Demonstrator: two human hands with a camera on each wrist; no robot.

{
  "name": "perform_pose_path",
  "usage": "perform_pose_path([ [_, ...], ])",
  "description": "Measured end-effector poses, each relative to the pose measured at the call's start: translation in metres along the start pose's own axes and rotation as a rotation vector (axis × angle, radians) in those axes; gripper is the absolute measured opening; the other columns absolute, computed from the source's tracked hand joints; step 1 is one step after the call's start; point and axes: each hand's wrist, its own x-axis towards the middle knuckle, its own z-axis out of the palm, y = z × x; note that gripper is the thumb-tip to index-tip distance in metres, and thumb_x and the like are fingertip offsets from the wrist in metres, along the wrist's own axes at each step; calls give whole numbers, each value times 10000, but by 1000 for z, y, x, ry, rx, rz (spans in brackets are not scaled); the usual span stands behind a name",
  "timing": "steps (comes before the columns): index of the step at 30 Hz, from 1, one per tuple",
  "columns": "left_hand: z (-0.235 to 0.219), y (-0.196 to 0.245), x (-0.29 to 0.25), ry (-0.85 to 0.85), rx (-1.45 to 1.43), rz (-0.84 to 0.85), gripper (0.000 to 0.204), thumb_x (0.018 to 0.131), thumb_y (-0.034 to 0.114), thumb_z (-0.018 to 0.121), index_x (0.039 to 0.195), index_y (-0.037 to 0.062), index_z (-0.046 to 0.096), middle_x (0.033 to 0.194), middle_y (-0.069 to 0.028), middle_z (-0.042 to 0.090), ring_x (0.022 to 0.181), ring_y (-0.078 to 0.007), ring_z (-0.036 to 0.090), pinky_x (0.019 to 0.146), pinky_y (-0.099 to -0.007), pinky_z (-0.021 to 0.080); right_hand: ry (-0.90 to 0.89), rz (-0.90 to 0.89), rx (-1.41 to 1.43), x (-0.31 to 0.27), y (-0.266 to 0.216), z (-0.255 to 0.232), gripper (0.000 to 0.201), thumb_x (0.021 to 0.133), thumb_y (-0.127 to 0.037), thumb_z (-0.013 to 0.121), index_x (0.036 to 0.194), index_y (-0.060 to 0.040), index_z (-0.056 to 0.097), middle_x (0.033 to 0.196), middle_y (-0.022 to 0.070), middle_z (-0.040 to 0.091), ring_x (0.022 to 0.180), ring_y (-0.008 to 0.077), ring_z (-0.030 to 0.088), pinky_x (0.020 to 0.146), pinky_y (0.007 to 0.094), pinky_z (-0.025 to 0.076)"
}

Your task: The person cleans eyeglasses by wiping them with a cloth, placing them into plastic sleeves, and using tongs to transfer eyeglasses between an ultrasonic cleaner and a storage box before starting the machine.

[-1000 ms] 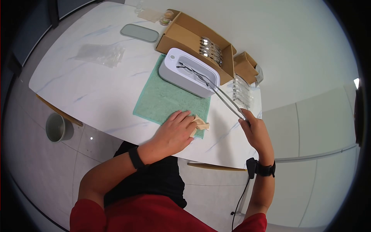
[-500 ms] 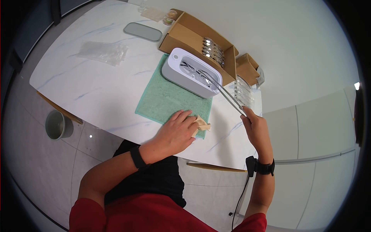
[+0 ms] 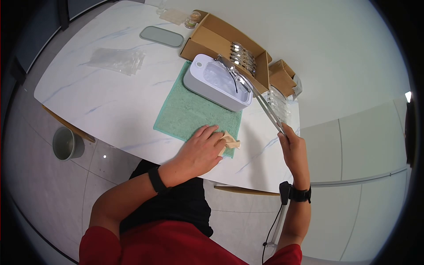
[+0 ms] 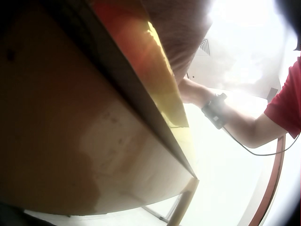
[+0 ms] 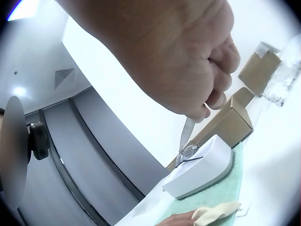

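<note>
Glasses [image 3: 223,61] had risen from inside the white tub [image 3: 214,95] to over its far side. Left hand [image 3: 201,152] lay spread on the cream cloth [image 3: 230,141] atop the green towel [image 3: 185,110], probably steadying it; right hand [image 3: 294,152], well apart, gripped tongs [image 5: 186,134] holding the glasses, likely keeping fingers clear of the tub.

Place: was a room indoors, but could not be told as a home, an office or a shop
Table [image 3: 128,110]: was white with blue-gray streaks, and stood by a plain pale wall [image 3: 318,57]
Floor [image 3: 53,190]: had big pale tiles, and a round gray bin [image 3: 77,145] on top
Box [image 3: 212,36]: was brown, sat on the table, and held a row of shiny things [image 3: 242,56]
Ceiling [image 5: 40,52]: had a vent [image 5: 64,78] and a bright light [image 5: 19,91]
Panels [image 5: 101,139]: were tall and gray with dark strips between
</note>
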Motion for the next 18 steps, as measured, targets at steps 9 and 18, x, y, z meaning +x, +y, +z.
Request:
perform_pose_path([
  [9, -4, 1, 1, -5, -25, 8, 487, 799, 217, 771, 1207, 18, 595, 1306, -153, 572, 1340, -346, 467, 1156, -474, 348, 107, 100, 181, -34, 15, -3, 313, 987, -61, 612, 1297, -25, 627, 669, 47, 483, 610, 104, 425, 583, 243, 396],
  [18, 0, 0, 1, 12, 5, 45, 434, 813, 213, 755, 1167, 17, 598, 1286, -141, 595, 1319, -293, 504, 1150, -433, 360, -79, 59, 42, -84, -8, -15, 340, 927, -37, 689, 1264, -28, 646, 818, 166, 659, 571, 226, 512, 579, 296, 452],
])
